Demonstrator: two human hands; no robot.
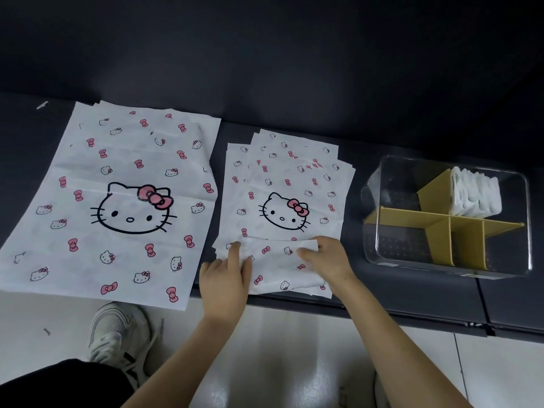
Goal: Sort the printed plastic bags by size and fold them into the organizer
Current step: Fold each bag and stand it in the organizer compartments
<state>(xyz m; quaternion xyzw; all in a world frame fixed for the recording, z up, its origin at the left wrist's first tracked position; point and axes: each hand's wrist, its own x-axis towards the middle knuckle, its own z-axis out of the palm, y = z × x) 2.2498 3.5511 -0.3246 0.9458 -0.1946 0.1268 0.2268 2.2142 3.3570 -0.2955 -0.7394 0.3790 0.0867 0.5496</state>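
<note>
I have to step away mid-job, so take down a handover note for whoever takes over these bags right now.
Left hand: fingers flat, pressing the turned-up near edge of the top small bag.
Right hand: pinches the same flap at its right end.
Layout: large-bag stack on the left, small-bag stack in the middle, organizer on the right.
Done: bags are sorted into two piles by size, and folded bags stand in the organizer's far right compartment.
Left: finish this fold, then fold and file both stacks. The other compartments look empty.
</note>
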